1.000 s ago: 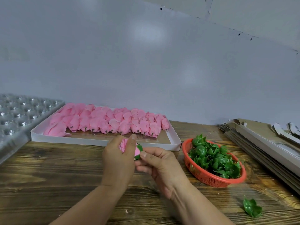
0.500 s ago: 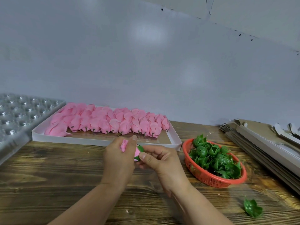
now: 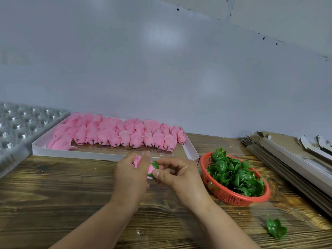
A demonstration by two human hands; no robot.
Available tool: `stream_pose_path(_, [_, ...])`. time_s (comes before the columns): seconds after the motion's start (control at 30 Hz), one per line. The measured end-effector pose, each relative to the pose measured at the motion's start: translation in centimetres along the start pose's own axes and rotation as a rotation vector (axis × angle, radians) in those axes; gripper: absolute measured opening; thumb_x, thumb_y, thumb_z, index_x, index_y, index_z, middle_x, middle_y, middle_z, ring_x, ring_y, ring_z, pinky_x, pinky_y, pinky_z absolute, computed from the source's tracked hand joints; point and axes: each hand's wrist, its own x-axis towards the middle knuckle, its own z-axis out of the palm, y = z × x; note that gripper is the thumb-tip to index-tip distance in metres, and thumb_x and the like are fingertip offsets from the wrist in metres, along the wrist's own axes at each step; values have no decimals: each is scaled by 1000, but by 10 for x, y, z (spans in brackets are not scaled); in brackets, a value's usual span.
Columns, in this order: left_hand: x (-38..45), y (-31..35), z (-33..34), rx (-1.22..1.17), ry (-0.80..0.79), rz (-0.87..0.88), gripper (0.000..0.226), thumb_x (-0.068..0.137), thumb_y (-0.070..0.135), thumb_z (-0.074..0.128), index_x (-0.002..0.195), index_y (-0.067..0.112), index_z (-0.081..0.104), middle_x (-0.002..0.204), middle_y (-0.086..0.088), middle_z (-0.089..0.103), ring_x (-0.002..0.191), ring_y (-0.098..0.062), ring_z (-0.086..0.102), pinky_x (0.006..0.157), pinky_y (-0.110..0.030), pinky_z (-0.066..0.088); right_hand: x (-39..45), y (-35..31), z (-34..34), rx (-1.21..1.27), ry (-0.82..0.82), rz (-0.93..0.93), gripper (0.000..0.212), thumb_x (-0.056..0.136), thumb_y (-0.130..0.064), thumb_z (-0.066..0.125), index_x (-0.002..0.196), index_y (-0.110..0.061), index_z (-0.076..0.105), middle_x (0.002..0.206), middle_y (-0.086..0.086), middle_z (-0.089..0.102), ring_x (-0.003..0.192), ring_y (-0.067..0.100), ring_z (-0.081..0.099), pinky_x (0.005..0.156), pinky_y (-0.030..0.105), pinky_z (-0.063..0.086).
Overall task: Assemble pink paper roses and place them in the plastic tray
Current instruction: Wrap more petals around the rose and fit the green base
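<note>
Two hands: the left hand [image 3: 132, 174] grips a pink paper rose [image 3: 137, 161] with fingers curled round the bloom, while the right hand [image 3: 177, 174] pinches the green base cup [image 3: 154, 168] at the flower's foot, thumb and forefinger clamped on it.
Rose: held just above the tabletop [image 3: 62, 191], in front of the white box [image 3: 115, 155] and not yet in any tray.
Box: rows of pink blooms [image 3: 125, 135] lie packed inside, short stems pointing toward the person.
Tray: the clear plastic tray [image 3: 27, 126] sits at far left, its dimpled pockets showing no flowers in the part visible.
Basket: a red basket [image 3: 231, 195] of green cups [image 3: 233, 174] stands just right of the hands; one stray green cup [image 3: 275, 229] lies alone on the tabletop near the front edge.
Risk, petals: the left grip covers most of the bloom; too hard a squeeze would likely crease or flatten the thin paper.
Risk, fit: the cup looks only partly seated; pushed on askew, it could tear a petal or sit crooked and slip off later.
Risk, reach: the tray lies well apart to the left, so a loose cup might drop off during the carry.
Change: half a second earlier the right thumb sat lower and closer to the left hand; now the right hand has drawn slightly right and its knuckles have lifted, more green showing between the hands. Box, basket and stray cup are unmoved.
</note>
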Motion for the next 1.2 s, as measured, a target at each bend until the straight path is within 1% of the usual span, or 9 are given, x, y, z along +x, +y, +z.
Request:
stream_pose_path(0.13, [0,1,0,-9,-2,-24,29,92,20,62,69,4,59,53,-3,56,38,-4,48,34,-20,39,0,0,-1,-68,-49,6,28,78,5,70,85,-22,70,78,36,58,69,23,50,72,37,46])
stream_pose_path(0.27, [0,0,-1,-32,-11,-90,29,93,21,61,69,5,60,47,2,57,36,-3,49,33,-19,37,-2,2,0,-176,-110,-6,22,81,0,70,101,-9,72,79,14,69,70,15,55,72,31,48])
stream_pose_path(0.33, [1,-1,-2,-51,-26,-114,29,94,19,60,69,4,59,44,3,56,34,-3,47,32,-18,35,-3,2,1,-206,-105,-37,22,81,-1,70,102,-8,72,87,13,72,74,15,59,75,33,50])
stream_pose_path(0.47, [3,-1,-1,-79,-38,-168,29,95,19,59,71,2,58,42,4,55,32,-3,44,31,-16,33,-4,4,3,-266,-88,-104,21,83,-3,68,102,-10,72,92,11,73,83,30,65,80,41,52])
stream_pose_path(0.57, [6,-3,-1,-145,-32,-255,30,95,18,59,69,3,56,41,5,53,31,-3,42,30,-16,32,-5,6,4,-326,-84,-183,19,83,-6,67,101,-12,72,88,5,72,76,14,63,75,32,50])
stream_pose_path(0.73, [10,-3,-1,-200,-68,-371,27,94,18,60,70,5,56,41,3,51,30,-4,40,28,-15,29,-5,8,6,-512,-54,-316,26,83,-13,66,108,-17,71,91,-1,73,83,11,63,77,29,49])
stream_pose_path(0.97, [7,-1,-4,-132,-109,-379,23,95,16,58,78,1,58,55,-5,53,32,-5,43,30,-17,32,-3,5,5,-551,-58,-266,28,81,-12,69,108,-18,72,92,1,71,83,7,57,75,20,43])
stream_pose_path(1.1, [4,-1,-4,-86,-146,-350,23,95,19,58,81,0,60,63,-8,57,37,-5,48,35,-19,37,-3,8,6,-555,-65,-220,24,78,-11,66,99,-19,74,82,0,71,74,11,61,72,32,49])
stream_pose_path(1.2, [2,2,-2,-83,-186,-318,28,94,24,58,81,-1,61,61,-7,59,40,-6,52,36,-20,41,-2,11,8,-427,-25,-135,16,76,-5,65,88,-13,74,77,5,72,72,24,67,71,46,54])
